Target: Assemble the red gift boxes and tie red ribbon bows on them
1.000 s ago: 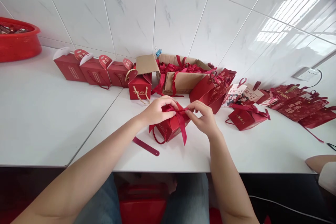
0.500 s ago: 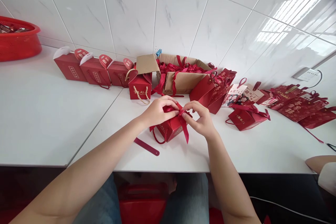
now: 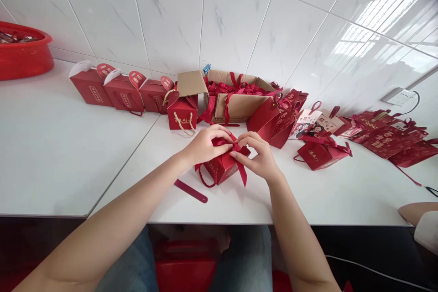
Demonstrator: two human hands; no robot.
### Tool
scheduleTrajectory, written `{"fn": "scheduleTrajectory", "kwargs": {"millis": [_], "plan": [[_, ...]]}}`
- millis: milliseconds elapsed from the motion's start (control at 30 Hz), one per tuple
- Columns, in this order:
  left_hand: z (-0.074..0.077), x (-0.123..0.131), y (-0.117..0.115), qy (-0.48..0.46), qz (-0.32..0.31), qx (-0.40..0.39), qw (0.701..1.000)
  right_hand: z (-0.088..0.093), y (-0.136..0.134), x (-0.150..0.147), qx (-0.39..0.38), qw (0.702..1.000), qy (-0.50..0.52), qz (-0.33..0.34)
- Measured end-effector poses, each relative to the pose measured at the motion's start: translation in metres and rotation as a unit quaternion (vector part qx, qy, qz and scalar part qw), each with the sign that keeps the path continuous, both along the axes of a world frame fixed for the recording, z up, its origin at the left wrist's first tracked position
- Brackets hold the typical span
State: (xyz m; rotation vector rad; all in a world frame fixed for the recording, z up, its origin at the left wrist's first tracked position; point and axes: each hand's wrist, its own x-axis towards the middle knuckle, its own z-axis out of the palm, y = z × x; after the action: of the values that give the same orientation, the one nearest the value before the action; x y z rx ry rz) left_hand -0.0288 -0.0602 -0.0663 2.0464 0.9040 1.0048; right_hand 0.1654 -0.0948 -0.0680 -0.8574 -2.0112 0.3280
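A small red gift box (image 3: 224, 169) with a twisted cord handle stands on the white table in front of me. Red ribbon (image 3: 242, 174) runs over its top, with one tail hanging down the right side. From the left, my left hand (image 3: 207, 146) pinches the ribbon at the top of the box. My right hand (image 3: 257, 154) has its fingers curled on the ribbon from the other side, thumb and forefinger close together. The fingers partly cover the knot. A flat dark red strip (image 3: 191, 191) lies on the table just left of the box.
Behind stands an open cardboard box (image 3: 242, 108) full of red ribbon. Red gift boxes (image 3: 91, 87) line the wall at left; another tied box (image 3: 320, 154) and several bags (image 3: 383, 139) stand at right. A red basin (image 3: 25, 57) sits far left. Another person's arm (image 3: 415, 214) shows at right.
My right hand has shifted slightly left over the knot, its thumb and fingers moving on the ribbon. The ribbon tail swung a little to the right. My left hand stays in place.
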Motion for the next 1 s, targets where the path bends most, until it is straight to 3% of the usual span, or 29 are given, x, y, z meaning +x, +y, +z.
{"fn": "scheduleTrajectory", "kwargs": {"millis": [367,500,667,833,1000], "plan": [[-0.0033,-0.0003,0.0019,0.006,-0.009,0.012,1.0,-0.0041,0.0017,0.0018,-0.108,0.993,0.035,-0.021],[-0.0023,-0.0009,0.0014,0.014,-0.006,0.005,1.0,-0.0067,0.0026,-0.0024,-0.122,0.99,0.03,-0.071],[-0.0011,-0.0005,0.0003,0.02,-0.008,0.004,1.0,-0.0087,0.0044,-0.0051,-0.129,0.989,0.037,-0.06],[-0.0006,0.0014,0.0002,0.023,-0.006,0.008,1.0,-0.0084,0.0053,-0.006,-0.112,0.991,0.028,-0.073],[-0.0002,0.0012,-0.0002,0.03,-0.008,-0.004,1.0,-0.01,0.0064,-0.0057,-0.036,0.992,-0.025,-0.119]]}}
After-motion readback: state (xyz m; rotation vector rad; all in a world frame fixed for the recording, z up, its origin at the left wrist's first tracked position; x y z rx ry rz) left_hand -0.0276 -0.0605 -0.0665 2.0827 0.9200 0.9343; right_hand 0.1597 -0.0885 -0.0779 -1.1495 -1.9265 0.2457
